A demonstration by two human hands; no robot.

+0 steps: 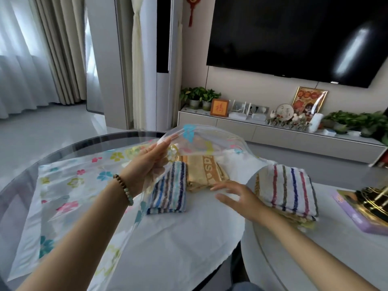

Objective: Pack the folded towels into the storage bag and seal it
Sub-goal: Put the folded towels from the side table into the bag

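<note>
A clear storage bag point(69, 185) printed with coloured flowers lies across the round glass table point(25, 171). My left hand point(149, 162) holds up the bag's top layer at its mouth. Inside the mouth lie a blue-striped folded towel point(170, 190) and a tan folded towel point(203, 171) side by side. My right hand point(237, 196) hovers flat with fingers apart just in front of the tan towel, holding nothing. To the right, outside the bag, a stack of folded towels point(287, 190) with a white striped one on top rests on a grey turntable point(315, 248).
A purple box point(357, 215) with a dark gold item on it sits at the table's right edge. Beyond the table stand a low TV cabinet point(262, 131) with plants and ornaments, and a wall television point(294, 36). Curtains hang at the left.
</note>
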